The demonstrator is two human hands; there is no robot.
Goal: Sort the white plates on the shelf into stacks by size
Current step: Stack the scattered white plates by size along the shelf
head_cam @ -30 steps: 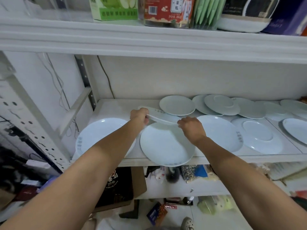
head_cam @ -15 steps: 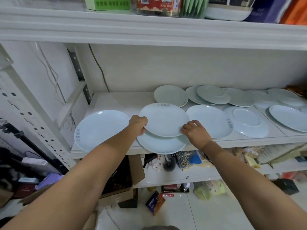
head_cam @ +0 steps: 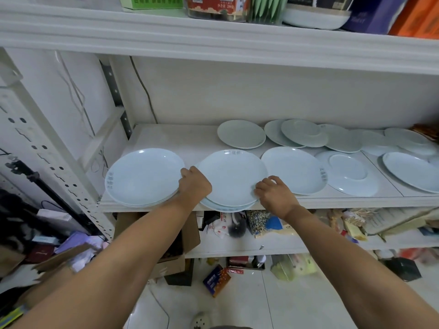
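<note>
A large white plate [head_cam: 231, 176] lies on top of another at the shelf's front edge, the lower one jutting over the edge. My left hand [head_cam: 195, 185] grips the top plate's left rim. My right hand [head_cam: 273, 189] holds its right rim with curled fingers. To the left sits a stack of large plates [head_cam: 142, 176]. To the right lie a single large plate [head_cam: 294, 169] and a plate with a smaller one on it [head_cam: 348, 173]. Several smaller plates [head_cam: 241, 134] overlap along the back of the shelf [head_cam: 171, 141].
An upper shelf [head_cam: 213, 36] with boxes and jars hangs close above. A perforated metal upright [head_cam: 47, 157] stands at the left. Lower shelves hold bags and packets; a cardboard box [head_cam: 185, 233] and clutter sit on the floor below.
The plate held tilted between both hands has come down flat onto the front plate. Both hands stay at its rims.
</note>
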